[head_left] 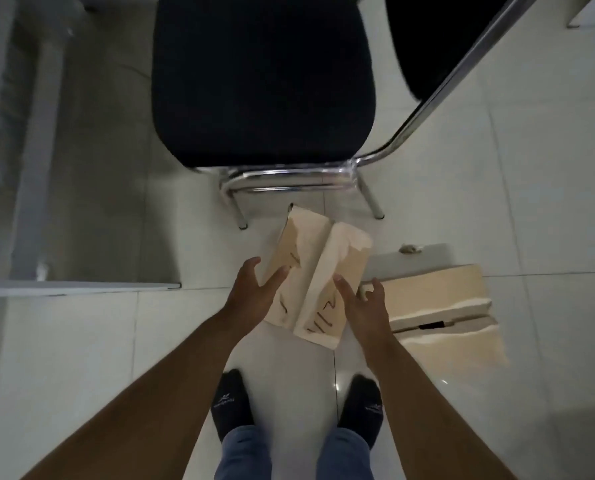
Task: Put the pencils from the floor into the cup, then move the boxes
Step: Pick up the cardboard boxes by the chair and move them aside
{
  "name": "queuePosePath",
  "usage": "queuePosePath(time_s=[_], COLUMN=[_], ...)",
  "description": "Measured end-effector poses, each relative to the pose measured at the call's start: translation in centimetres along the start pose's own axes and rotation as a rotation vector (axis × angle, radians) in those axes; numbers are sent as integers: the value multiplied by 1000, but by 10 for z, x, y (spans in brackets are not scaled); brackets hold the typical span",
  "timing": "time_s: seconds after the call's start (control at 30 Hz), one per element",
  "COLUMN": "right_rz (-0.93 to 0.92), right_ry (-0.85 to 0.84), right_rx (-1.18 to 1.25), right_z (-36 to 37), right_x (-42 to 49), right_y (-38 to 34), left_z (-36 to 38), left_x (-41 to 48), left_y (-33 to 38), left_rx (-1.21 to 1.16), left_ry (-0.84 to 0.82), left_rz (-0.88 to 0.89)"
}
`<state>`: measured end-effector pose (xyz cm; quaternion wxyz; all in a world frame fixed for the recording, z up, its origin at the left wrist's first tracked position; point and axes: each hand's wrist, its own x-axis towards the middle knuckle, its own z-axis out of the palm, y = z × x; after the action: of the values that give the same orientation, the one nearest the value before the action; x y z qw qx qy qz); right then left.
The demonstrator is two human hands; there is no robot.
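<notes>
A tan cardboard box [318,268] with taped flaps and dark marker writing lies on the white tiled floor in front of my feet. My left hand [251,292] is over its left side, fingers spread and straight, fingertips at the box top. Over its right side is my right hand [361,303], fingers spread and loosely bent. Whether either hand touches the box is unclear. A second, flatter cardboard box [441,303] lies to the right, its flaps partly open. No pencils or cup are in view.
A chair with a black seat [261,77] and chrome legs [282,176] stands just beyond the boxes. A chrome bar [462,74] runs diagonally at the upper right. A white ledge [77,289] sits on the left. My socked feet [296,407] stand below the box.
</notes>
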<state>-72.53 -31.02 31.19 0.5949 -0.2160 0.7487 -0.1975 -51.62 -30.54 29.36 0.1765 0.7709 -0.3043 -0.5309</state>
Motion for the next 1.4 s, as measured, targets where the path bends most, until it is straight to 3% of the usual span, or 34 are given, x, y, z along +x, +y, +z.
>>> queuePosePath(time_s=[0.27, 0.47, 0.77, 1.03, 1.4], right_rz=[31, -3, -84, -191, -518], right_ry=[30, 30, 77, 64, -44], right_rx=[-54, -54, -194, -365, -626], right_z=[32, 35, 13, 0, -8], right_x=[97, 102, 24, -69, -225], right_y=[64, 71, 54, -1, -100], left_z=[37, 43, 28, -6, -94], left_x=[83, 84, 3, -95, -252], left_y=[-68, -77, -79, -20, 45], left_rx=[-26, 66, 74, -179, -262], left_ry=[-63, -99, -82, 97, 382], left_rz=[-152, -141, -296, -193, -233])
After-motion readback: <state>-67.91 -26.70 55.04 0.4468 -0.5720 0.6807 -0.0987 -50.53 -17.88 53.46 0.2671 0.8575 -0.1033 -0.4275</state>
